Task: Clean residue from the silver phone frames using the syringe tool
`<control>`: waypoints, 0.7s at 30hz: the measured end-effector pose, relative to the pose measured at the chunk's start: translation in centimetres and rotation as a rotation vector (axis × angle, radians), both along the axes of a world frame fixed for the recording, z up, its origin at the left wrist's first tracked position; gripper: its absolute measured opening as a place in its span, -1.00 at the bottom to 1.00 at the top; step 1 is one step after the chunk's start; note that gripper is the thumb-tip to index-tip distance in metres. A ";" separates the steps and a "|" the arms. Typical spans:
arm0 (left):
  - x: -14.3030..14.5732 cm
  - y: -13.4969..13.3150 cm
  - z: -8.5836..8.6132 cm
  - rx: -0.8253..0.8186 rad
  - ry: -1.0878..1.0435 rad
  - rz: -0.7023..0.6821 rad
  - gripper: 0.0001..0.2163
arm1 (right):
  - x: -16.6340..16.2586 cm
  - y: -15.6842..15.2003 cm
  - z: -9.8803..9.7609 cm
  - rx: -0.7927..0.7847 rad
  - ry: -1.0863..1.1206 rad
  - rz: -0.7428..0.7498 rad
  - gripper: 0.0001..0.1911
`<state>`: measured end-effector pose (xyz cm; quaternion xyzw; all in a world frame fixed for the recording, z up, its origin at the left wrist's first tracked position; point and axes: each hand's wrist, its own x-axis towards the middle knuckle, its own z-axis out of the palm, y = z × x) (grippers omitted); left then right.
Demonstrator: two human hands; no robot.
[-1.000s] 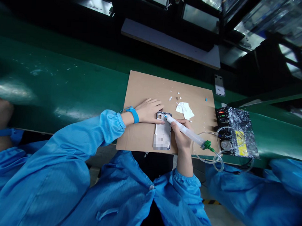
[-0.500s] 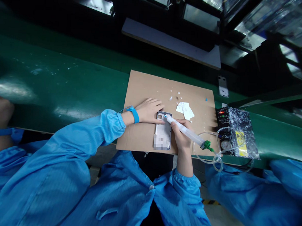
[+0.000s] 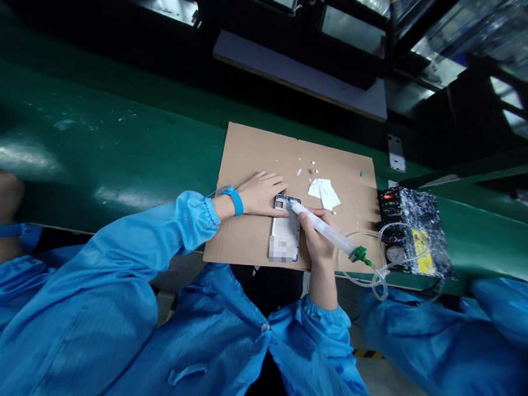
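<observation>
A phone frame [image 3: 285, 231], pale grey with a dark rim, lies on a sheet of cardboard [image 3: 248, 244]. My left hand [image 3: 263, 195] is flat beside its upper left edge, fingers stretched out, and the thumb rests across the frame. In my right hand [image 3: 318, 238] is a translucent dispensing syringe [image 3: 330, 231], gripped between thumb and fingers. It slants down to the left, with its tip at the top part of the frame; whether the tip touches is too small to tell. A green cap [image 3: 358, 254] closes its rear end, and clear tubing [image 3: 379, 279] runs from it.
White tissues [image 3: 324, 193], small white bits and a blue tip [image 3: 362, 174] lie on the cardboard. A stained dispenser box [image 3: 414, 228] with a gauge stands right. Behind it lies another phone frame [image 3: 396, 153]. Co-workers' blue sleeves [image 3: 419, 345] show at both sides.
The phone frame behind the box has shifted slightly to the right. My left hand stays in place, and the syringe in my right hand has hardly moved.
</observation>
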<state>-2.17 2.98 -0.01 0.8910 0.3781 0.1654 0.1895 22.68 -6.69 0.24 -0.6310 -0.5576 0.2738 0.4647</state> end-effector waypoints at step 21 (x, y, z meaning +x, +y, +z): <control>0.1 0.0 0.2 -0.010 0.010 0.002 -0.40 | 0.0 0.0 0.2 -0.014 0.000 0.013 -0.44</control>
